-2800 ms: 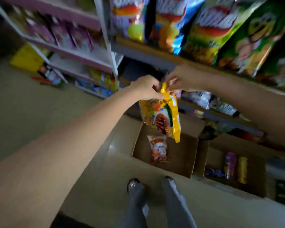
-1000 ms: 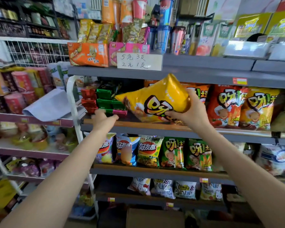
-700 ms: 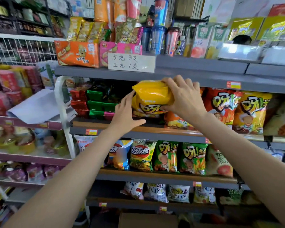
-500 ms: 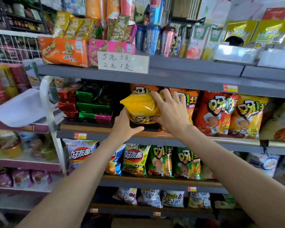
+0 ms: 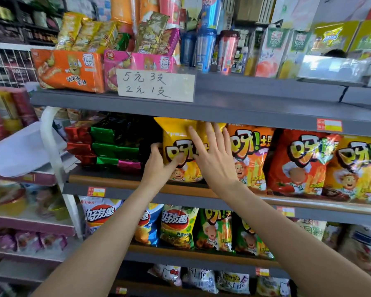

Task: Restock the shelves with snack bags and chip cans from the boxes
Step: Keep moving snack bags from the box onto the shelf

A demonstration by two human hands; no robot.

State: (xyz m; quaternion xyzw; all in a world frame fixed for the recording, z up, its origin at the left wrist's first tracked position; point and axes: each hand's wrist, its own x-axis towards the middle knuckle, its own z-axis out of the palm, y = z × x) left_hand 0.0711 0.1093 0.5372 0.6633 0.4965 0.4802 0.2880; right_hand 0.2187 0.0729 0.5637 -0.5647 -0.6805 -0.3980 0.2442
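A yellow snack bag point(image 5: 176, 144) stands upright on the second shelf point(image 5: 201, 192) from the top of the grey rack, at the left end of a row of like-branded bags, its top edge just under the shelf above. The left hand point(image 5: 159, 166) is at the bag's lower left: the fingers reach round the bag's left side while the thumb lies across its printed front, so the hand grips the bag's edge between thumb and fingers. The right hand point(image 5: 212, 159) is spread wide with straight fingers, palm toward the shelf; its fingers point(image 5: 193, 136) lie flat on the bag's upper right front, and the outer ones overlap the neighbouring orange snack bag point(image 5: 251, 155), which stands just beside the yellow one. Whether the palm itself presses on the bag cannot be told. Further right in the same row stand a red snack bag point(image 5: 298, 163) and another yellow-orange one at the frame's edge. Left of the yellow bag lie stacked red and green foil packets point(image 5: 103, 144). On the shelf above, a handwritten price card point(image 5: 155, 85) leans against pink and orange display boxes point(image 5: 69, 70); below, blue, yellow and green chip bags point(image 5: 177, 226) fill the third shelf.
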